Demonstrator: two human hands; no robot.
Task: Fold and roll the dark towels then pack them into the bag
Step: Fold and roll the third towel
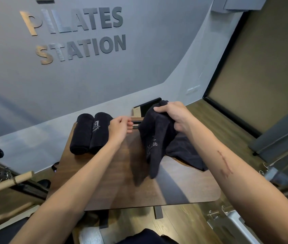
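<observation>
Two rolled dark towels (88, 133) lie side by side at the far left of the wooden table (118, 182). My right hand (173, 116) grips the top of an unfolded dark towel (154, 140) and holds it up, so it hangs down to the tabletop. More dark towel cloth (186, 152) lies crumpled on the table under my right forearm. My left hand (120, 127) hovers empty between the rolls and the hanging towel, fingers loosely curled and apart. No bag is visible.
A grey wall with raised lettering stands behind the table. A wooden rack piece (138, 111) sits past the far edge. A wooden bar with chains (7, 182) lies to the left; metal equipment (236, 224) stands to the right. Wood floor surrounds the table.
</observation>
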